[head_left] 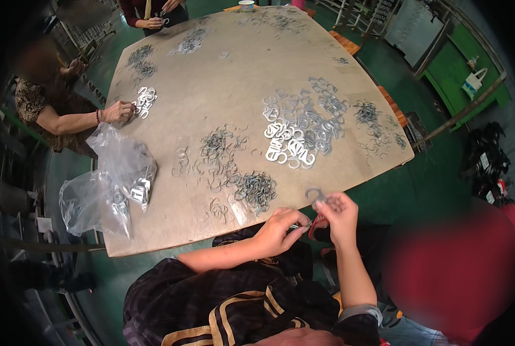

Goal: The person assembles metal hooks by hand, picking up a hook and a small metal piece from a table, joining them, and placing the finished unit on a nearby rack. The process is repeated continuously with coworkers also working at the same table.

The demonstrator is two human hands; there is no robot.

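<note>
Pinching hook at fingertips, right hand seemingly leaving curve free; left hand clamping small piece, kind unclear; wires lying beyond left fingers, probably for easy reach.

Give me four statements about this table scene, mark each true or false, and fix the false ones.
1. The right hand holds a grey hook-shaped piece. True.
2. A clear plastic bag lies at the right edge of the table. False: the bag is at the left edge.
3. A co-worker's hand is at shiny pieces on the left side. True.
4. The left hand lies flat on the table. False: it pinches something too small to identify.
</note>
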